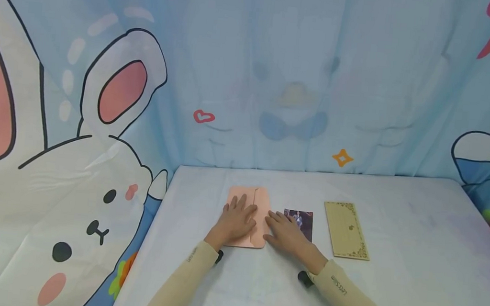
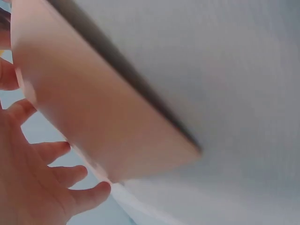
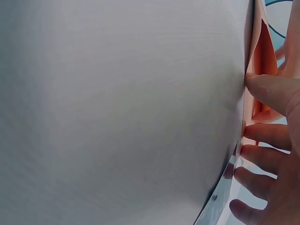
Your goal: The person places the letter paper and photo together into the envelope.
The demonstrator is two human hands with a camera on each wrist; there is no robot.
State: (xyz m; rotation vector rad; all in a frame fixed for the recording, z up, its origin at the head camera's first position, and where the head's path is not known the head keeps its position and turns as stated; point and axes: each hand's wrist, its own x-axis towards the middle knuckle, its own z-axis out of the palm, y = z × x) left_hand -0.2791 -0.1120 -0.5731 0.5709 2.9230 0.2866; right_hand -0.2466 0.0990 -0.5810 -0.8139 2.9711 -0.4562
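Observation:
A pink paper envelope (image 1: 262, 200) lies on the white table with its seamed side up. Spread fingers of my left hand (image 1: 236, 222) rest on its left half. My right hand (image 1: 289, 234) touches its right edge, thumb and fingers extended, with part of the hand over a dark photo (image 1: 307, 220) lying beside it. In the left wrist view, the left hand's fingertips (image 2: 101, 190) meet the envelope (image 2: 103, 112). The right wrist view shows the envelope's side (image 3: 265, 51) gaping a little by the right thumb (image 3: 269, 89), with the photo (image 3: 218, 197) below.
Right of the photo, a tan card-like rectangle (image 1: 346, 230) with ornate corner patterns lies on the table (image 1: 416, 282). Behind the table hangs a blue cartoon curtain (image 1: 234, 75). Dark wrist devices (image 1: 305, 279) sit under the sleeves.

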